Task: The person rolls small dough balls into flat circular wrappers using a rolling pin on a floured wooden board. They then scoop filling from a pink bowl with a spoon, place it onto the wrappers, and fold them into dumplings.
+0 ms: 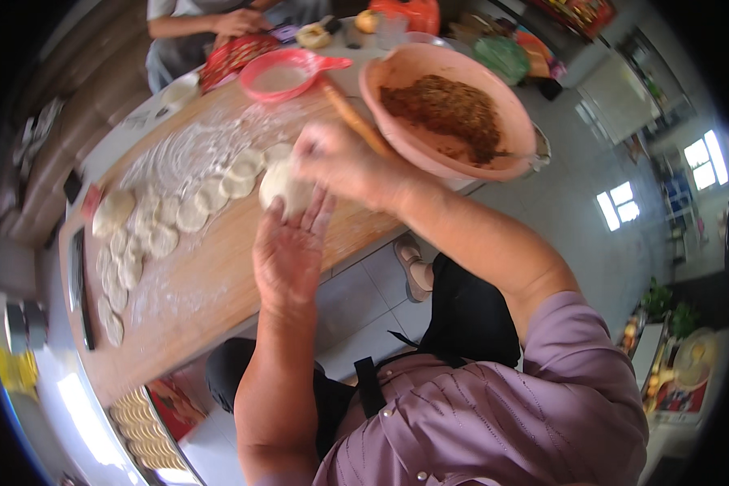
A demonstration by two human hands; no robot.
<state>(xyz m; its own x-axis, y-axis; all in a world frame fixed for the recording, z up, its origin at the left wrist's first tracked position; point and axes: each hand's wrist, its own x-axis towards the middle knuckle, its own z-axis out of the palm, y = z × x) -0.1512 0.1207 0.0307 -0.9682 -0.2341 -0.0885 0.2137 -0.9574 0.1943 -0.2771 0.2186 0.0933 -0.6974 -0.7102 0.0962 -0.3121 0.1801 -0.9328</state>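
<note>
My left hand (293, 249) is turned palm up, its fingertips under and around the lower edge of a round dough wrapper (277, 185). At the wrapper's right edge, the blurred fingers of my right hand (334, 159) are bunched together on the dough. Flattened dough rounds (192, 215) lie in an overlapping row across the floured wooden board (212, 291). A larger lump of dough (114, 212) rests at the far left of the row. Right of my hands stands a pink basin (395, 130) holding brown minced filling (455, 112), with a utensil handle at its right side.
Behind my hands lie a wooden rolling pin (352, 115) and a pink-rimmed sieve (282, 76). A knife (80, 291) lies along the board's left end. Formed dumplings in rows (143, 428) sit below the board. Across the table, another person's hands (240, 24) are near a red patterned bag (234, 58).
</note>
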